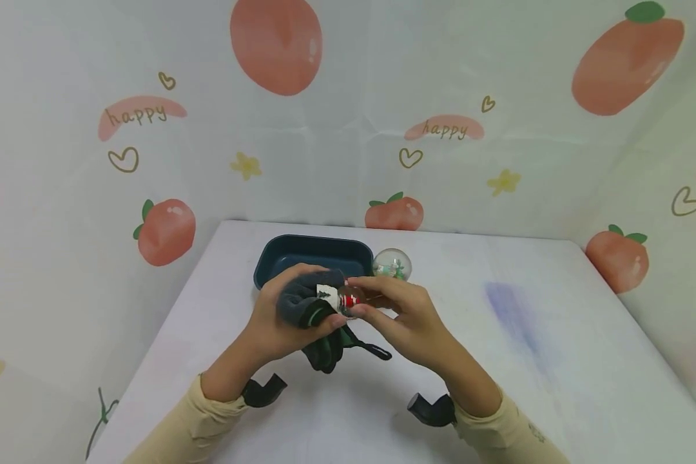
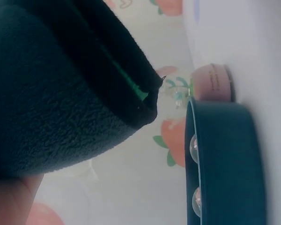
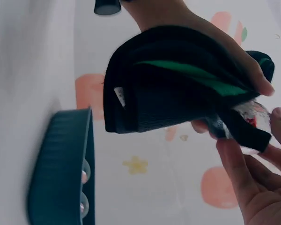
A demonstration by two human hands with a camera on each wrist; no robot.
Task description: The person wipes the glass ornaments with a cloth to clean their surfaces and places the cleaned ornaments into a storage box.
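My left hand (image 1: 269, 325) grips a bunched dark green fabric piece (image 1: 296, 299) with a white tree-printed patch and a dark loop; its exact kind is unclear. A small clear globe (image 1: 351, 300) with a red figure inside sits against the fabric. My right hand (image 1: 408, 319) pinches this globe between thumb and fingers. In the right wrist view, the fabric (image 3: 164, 105) partly covers the globe (image 3: 256, 119), and its folds show a brighter green lining. Plush fabric (image 2: 51, 103) fills much of the left wrist view.
A dark teal box (image 2: 232, 164) stands behind my hands, with clear balls (image 2: 195, 149) inside. Right beside it is a larger snow globe (image 1: 392, 263) on a pink base (image 2: 212, 83). A fruit-printed cloth (image 1: 336, 142) hangs behind the white table (image 1: 557, 361).
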